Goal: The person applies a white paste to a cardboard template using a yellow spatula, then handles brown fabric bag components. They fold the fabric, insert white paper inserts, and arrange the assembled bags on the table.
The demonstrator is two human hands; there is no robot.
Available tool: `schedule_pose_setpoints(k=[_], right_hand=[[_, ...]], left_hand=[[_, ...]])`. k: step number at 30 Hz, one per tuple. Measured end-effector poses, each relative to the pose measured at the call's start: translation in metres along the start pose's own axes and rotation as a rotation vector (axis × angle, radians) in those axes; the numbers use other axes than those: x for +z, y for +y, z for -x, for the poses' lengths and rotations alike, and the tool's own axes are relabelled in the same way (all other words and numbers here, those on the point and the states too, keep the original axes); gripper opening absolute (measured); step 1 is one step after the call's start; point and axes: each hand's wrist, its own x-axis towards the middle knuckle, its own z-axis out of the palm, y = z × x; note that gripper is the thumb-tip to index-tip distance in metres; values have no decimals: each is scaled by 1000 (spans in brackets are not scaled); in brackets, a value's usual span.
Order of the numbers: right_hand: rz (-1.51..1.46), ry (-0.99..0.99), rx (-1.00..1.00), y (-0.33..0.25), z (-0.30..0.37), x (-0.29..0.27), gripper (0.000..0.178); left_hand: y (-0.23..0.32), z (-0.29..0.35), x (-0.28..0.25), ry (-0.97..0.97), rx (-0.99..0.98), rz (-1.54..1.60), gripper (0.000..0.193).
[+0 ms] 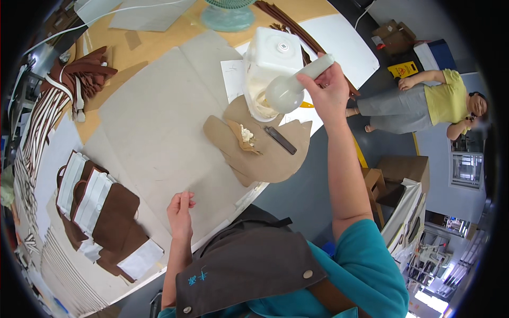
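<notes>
My right hand (330, 93) is wrapped round the narrow neck of a pale, translucent round-bodied bottle (286, 94). The bottle slants over the open side of a white plastic jug (273, 50), where cream-coloured paste shows; whether the two touch I cannot tell. Just below lie brown card pieces (289, 165). On them sit a folded brown scrap (233, 127) with a cream lump (246, 133) and a dark flat strip-like tool (280, 140). My left hand (181, 213) hovers near the table's front edge, fingers curled together with nothing visible in them.
Brown fabric pieces with white panels (114, 222) lie at the left, near bundled brown strips (85, 79). A green glass-like base (228, 17) stands at the back. To the right, a person in a yellow top (445, 98) stands beyond the table, near cardboard boxes (397, 172).
</notes>
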Motion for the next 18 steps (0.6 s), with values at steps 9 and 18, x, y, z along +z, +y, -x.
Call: schedule_pose_setpoints(k=[9,18], right_hand=[[-475,163,80,18,9,-18,63],[-903,595,450,92,75,-97,47]], left_hand=[[3,-2,7,-23,18,-64,25],[84,-46,94,-301,364,-263,24]])
